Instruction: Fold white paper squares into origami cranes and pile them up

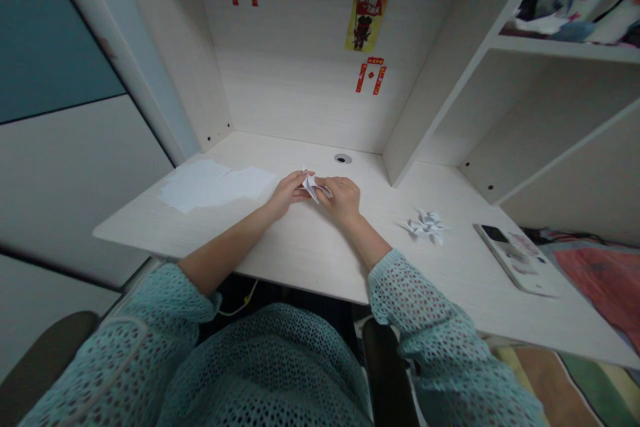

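Note:
Between my two hands is a small folded white paper piece (311,188) with pointed ends, held above the middle of the white desk. My left hand (287,193) grips it from the left with fingers pressed together. From the right, my right hand (343,197) pinches its other side. Some of its folds are hidden by the fingers. Flat white paper sheets (210,185) lie overlapping on the left of the desk. To the right of my right hand rests a cluster of folded white paper pieces (426,226) with pointed tips.
A phone-like object (517,259) lies on the desk (305,260) at the right, near a red cloth (600,277). An upright partition (435,73) stands behind. Shelves at the upper right hold bags. The desk's front edge runs just before my body.

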A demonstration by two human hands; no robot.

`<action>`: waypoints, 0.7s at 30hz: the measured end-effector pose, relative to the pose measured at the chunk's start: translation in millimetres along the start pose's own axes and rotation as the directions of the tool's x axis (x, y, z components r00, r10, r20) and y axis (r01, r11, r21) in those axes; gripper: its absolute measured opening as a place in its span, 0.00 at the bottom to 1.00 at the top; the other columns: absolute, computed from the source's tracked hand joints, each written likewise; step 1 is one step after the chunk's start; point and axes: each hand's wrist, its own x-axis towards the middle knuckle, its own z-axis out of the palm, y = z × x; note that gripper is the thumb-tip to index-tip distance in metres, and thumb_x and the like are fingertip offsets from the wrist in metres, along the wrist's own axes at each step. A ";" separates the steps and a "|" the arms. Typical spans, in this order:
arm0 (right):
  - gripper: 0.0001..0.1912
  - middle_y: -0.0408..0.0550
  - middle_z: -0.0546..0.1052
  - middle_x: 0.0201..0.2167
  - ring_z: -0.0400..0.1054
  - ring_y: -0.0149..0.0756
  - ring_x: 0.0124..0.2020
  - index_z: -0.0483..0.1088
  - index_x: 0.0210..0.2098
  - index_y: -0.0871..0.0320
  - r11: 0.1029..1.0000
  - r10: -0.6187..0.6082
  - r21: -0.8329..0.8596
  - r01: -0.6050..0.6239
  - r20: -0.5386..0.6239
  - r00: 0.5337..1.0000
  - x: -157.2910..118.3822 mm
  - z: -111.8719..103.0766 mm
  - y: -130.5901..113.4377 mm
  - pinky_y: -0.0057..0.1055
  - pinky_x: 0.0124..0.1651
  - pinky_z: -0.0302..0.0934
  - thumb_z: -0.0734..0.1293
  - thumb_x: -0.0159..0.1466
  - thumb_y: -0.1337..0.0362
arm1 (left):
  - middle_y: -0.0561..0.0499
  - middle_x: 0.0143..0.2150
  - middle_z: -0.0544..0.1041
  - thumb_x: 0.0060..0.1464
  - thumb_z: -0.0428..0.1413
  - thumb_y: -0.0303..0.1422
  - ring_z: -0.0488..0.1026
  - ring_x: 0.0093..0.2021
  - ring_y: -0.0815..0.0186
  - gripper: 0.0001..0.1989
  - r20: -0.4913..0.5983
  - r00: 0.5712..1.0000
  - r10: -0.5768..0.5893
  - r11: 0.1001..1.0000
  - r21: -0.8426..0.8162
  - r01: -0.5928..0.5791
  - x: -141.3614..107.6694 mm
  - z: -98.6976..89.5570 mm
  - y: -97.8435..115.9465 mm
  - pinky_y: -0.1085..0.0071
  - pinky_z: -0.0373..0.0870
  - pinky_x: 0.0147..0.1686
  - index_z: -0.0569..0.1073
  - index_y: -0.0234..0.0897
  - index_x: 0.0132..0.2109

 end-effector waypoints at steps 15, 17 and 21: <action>0.07 0.47 0.78 0.31 0.69 0.39 0.34 0.71 0.31 0.54 0.997 0.078 -0.005 -0.078 -0.029 0.997 -1.6 2.4 -2.0 0.33 0.42 0.56 0.63 0.60 0.59 | 0.47 0.36 0.76 0.45 0.60 0.42 0.74 0.34 0.66 0.16 0.011 1.000 -0.002 0.998 -0.065 0.002 1.8 -0.8 -1.7 0.66 0.69 0.42 0.73 0.34 0.37; 0.07 0.47 0.78 0.31 0.69 0.39 0.34 0.71 0.31 0.54 0.997 0.080 -0.007 -0.080 -0.030 0.996 -1.6 2.6 -2.0 0.33 0.42 0.56 0.63 0.60 0.59 | 0.47 0.38 0.76 0.45 0.60 0.42 0.74 0.35 0.66 0.16 0.009 1.000 0.001 0.998 -0.064 0.000 1.8 -0.8 -1.8 0.66 0.69 0.42 0.73 0.34 0.37; 0.07 0.46 0.78 0.32 0.69 0.37 0.34 0.72 0.34 0.54 0.998 0.065 0.006 -0.065 -0.046 0.997 -1.2 2.5 -2.1 0.33 0.42 0.58 0.64 0.59 0.61 | 0.46 0.39 0.76 0.47 0.59 0.41 0.74 0.36 0.66 0.18 -0.015 1.000 -0.013 0.999 -0.049 0.012 3.2 -2.7 -3.1 0.66 0.69 0.43 0.74 0.34 0.42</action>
